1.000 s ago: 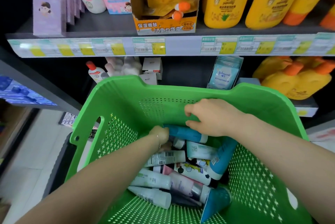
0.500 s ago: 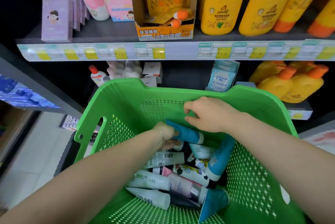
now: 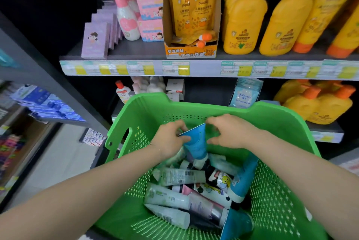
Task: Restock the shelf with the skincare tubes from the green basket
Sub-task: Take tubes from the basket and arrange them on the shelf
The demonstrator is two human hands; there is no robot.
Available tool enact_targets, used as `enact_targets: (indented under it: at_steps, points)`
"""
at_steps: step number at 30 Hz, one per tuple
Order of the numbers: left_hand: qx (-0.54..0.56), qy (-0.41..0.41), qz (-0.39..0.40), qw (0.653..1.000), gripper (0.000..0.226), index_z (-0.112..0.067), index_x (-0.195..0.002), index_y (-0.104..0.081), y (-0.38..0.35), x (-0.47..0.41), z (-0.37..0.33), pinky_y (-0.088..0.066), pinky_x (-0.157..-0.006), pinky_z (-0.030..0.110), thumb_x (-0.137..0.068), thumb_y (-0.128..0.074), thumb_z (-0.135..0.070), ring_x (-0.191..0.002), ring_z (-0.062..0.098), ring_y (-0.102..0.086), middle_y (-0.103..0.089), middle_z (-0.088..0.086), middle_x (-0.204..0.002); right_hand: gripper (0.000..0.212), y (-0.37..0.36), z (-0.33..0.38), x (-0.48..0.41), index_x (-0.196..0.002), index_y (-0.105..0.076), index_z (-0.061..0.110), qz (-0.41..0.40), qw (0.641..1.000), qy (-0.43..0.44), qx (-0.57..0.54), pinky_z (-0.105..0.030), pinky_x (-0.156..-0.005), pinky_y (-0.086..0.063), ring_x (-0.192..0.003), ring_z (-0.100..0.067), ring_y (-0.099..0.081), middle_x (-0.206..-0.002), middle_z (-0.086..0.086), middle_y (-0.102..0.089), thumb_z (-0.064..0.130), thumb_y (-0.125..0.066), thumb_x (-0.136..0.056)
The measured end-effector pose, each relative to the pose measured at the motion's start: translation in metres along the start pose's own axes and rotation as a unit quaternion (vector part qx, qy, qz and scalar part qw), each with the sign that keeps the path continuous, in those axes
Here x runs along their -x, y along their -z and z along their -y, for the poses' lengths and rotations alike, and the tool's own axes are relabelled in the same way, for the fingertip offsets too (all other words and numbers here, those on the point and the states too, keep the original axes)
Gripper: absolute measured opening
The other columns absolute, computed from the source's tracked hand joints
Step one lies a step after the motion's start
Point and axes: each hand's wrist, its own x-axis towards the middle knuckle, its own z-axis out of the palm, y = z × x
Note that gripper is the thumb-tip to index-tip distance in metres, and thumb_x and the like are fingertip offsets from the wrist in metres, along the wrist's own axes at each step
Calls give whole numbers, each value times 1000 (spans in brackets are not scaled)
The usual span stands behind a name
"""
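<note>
Left hand [image 3: 171,142] pinching tube [image 3: 195,142] by crimp; right hand [image 3: 233,132] hovering beside, fingers curled, grip unclear. Risk: thin pinch slipping, tube dropping into basket [image 3: 281,123].

Tubes [image 3: 182,176] piled in basket [image 3: 272,111]; basket before shelf [image 3: 204,68]; bottles [image 3: 242,21] on shelf.

The basket [image 3: 272,119] is showing bright green, its walls speckled with tiny perforations and star-shaped cut-outs. The blue tube [image 3: 196,142] is carrying a white cap. A white tube [image 3: 213,193] is wearing black cow patches. On the grey shelf [image 3: 139,51], bottles [image 3: 242,20] are glowing yellow under orange caps, and the boxes are showing pink [image 3: 149,4] and lilac [image 3: 95,41].
</note>
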Motion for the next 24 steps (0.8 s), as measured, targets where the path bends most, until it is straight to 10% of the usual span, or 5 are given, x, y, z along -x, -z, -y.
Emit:
enact_targets:
  at_steps: [15,19,24]
  points:
    - [190,-159,-53,967,26,-25,-103,-58,68,24,-51,-53,-91,43,-83,-74,-22,-96,19,-64,-67,5,-106,52,34,20,9,-120,-57,31,-52,909,51,-410,-43,-99,-50,-107,-8,-65,-115,11,-69,23,-82,-75]
    - [139,-167,-29,976,53,-30,-112,-55,85,28,-63,-55,-88,38,-68,-84,-38,-100,15,-65,-64,-5,-113,51,71,32,9,-124,-57,26,-87,902,75,-416,-42,-97,-52,-107,-7,-66,-119,10,-68,21,-81,-79]
    - [178,-192,-4,965,67,-22,-125,-46,109,38,-90,-56,-71,23,-72,-83,-5,-79,6,-69,-62,5,-112,52,117,46,10,-120,-56,31,-120,896,117,-411,-45,-99,-50,-112,-13,-65,-121,6,-68,28,-81,-75]
